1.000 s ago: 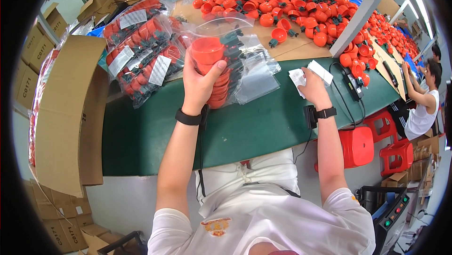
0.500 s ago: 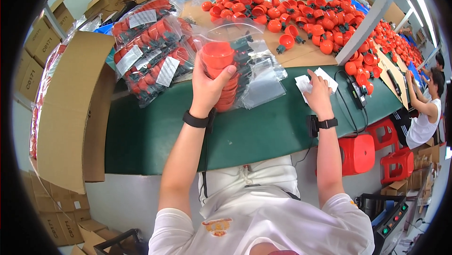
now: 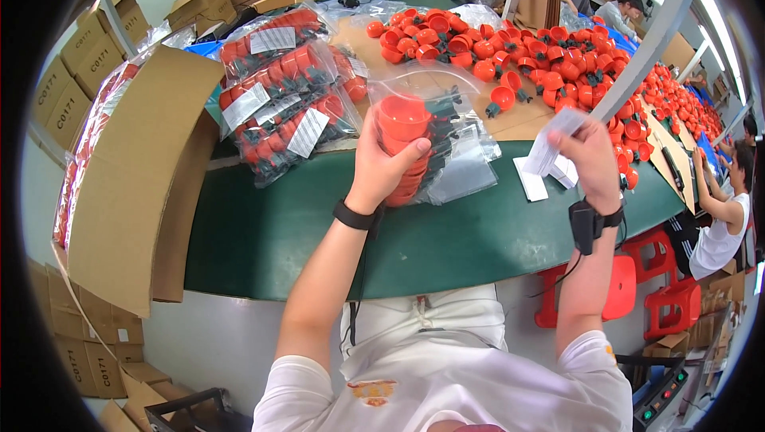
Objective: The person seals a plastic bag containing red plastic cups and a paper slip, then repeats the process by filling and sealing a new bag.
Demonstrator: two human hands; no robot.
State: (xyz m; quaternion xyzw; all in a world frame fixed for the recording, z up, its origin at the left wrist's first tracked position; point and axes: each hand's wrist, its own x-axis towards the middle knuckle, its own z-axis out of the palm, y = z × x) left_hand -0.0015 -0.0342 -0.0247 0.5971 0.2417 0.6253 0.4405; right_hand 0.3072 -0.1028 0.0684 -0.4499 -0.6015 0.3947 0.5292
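Observation:
My left hand (image 3: 381, 162) grips a stack of nested orange-red plastic cups (image 3: 402, 139) partly inside a clear plastic bag (image 3: 446, 125), held just above the green table (image 3: 319, 233). My right hand (image 3: 588, 162) holds a white paper slip (image 3: 555, 139) lifted above a small pile of white slips (image 3: 542, 178) on the table. Both wrists wear black bands.
Sealed bags of orange cups with white labels (image 3: 283, 109) lie to the left. Loose orange cups (image 3: 510, 57) cover brown cardboard at the back. An open cardboard box (image 3: 139, 185) stands at the left edge. Another person (image 3: 721, 209) works at the right; red stools (image 3: 621, 288) stand below.
My right hand has picked a white slip off the pile and raised it. My left hand keeps hold of the cup stack in the bag.

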